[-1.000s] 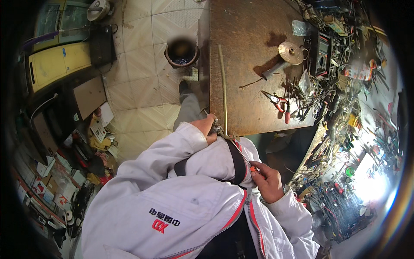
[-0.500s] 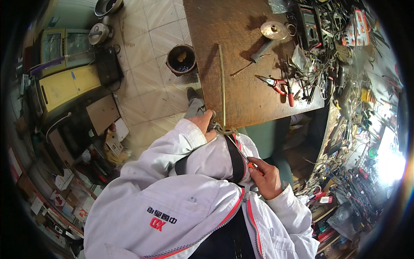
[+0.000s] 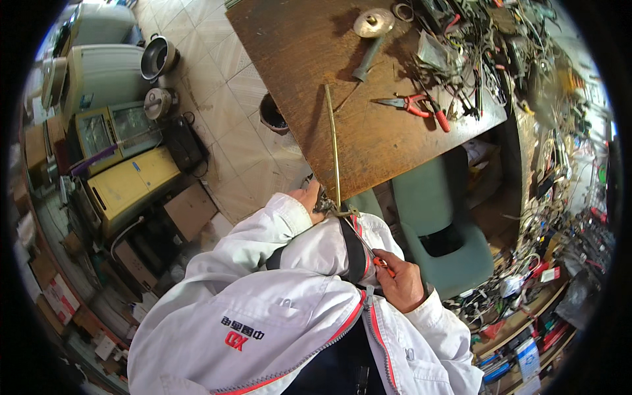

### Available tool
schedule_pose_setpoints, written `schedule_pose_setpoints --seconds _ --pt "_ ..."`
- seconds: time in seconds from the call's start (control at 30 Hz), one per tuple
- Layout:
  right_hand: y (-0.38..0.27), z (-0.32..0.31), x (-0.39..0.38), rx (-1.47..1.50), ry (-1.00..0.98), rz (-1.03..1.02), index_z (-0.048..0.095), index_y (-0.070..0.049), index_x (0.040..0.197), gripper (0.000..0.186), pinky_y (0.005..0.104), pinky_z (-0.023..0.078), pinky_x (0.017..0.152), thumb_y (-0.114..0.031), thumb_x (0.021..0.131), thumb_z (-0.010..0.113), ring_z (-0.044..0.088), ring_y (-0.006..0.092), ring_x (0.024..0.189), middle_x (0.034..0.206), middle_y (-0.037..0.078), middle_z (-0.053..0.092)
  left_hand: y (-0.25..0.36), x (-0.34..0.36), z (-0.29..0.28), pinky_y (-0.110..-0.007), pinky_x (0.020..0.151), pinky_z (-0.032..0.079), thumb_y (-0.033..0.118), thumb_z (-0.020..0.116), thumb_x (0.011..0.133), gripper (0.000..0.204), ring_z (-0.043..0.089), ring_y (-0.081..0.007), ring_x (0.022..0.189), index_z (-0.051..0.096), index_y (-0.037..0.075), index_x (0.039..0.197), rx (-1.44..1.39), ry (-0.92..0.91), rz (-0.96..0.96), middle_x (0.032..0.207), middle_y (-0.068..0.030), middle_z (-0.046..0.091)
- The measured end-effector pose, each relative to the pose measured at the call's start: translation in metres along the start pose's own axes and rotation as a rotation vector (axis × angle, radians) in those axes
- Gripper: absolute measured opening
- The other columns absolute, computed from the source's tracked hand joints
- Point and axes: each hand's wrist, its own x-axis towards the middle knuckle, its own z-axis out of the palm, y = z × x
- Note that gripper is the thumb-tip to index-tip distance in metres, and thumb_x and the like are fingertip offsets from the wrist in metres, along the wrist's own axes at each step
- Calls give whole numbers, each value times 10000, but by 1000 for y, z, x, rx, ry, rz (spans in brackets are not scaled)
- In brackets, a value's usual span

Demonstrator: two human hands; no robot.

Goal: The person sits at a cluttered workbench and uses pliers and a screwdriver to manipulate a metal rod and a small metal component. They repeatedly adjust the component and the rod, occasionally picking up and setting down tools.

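Over the lap (image 3: 319, 245), near a corner of the wooden table (image 3: 378, 148), the left hand (image 3: 305, 200) clenches its fingers around a metal fitting (image 3: 324, 204) beside a brass rod (image 3: 334, 148), while the right hand (image 3: 403, 286) grasps an orange-handled screwdriver (image 3: 384, 265) pointing toward them. Steady work probably wants the fitting braced and the screwdriver well aligned (whether its tip touches is too small to tell).

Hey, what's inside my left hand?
Your left hand holds a grey metal piece, partly visible on its right side, close to the near end of the thin brass-coloured rod. The hand covers the rest, so its full shape can't be told.
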Motion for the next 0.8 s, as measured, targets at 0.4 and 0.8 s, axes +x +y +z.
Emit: schedule_pose_setpoints --seconds 0.4,0.8 --pt "8 62 -21 -49 232 44 643 -4 1140 289 429 541 759 -85 866 603 669 412 861 901 258 672 -29 30 54 -510 859 498 269 696 768 686 619 -482 961 341 3 1291 -172 -65 125 999 -314 640" --pt "2 71 -10 -239 262 22 637 -42 1140 277 457 528 716 -91 870 594 657 418 789 846 238 668 -23 29 50 -464 904 485 243 679 788 841 607 -465 1029 202 -38 1422 -311 -108 -2 1058 -331 614"
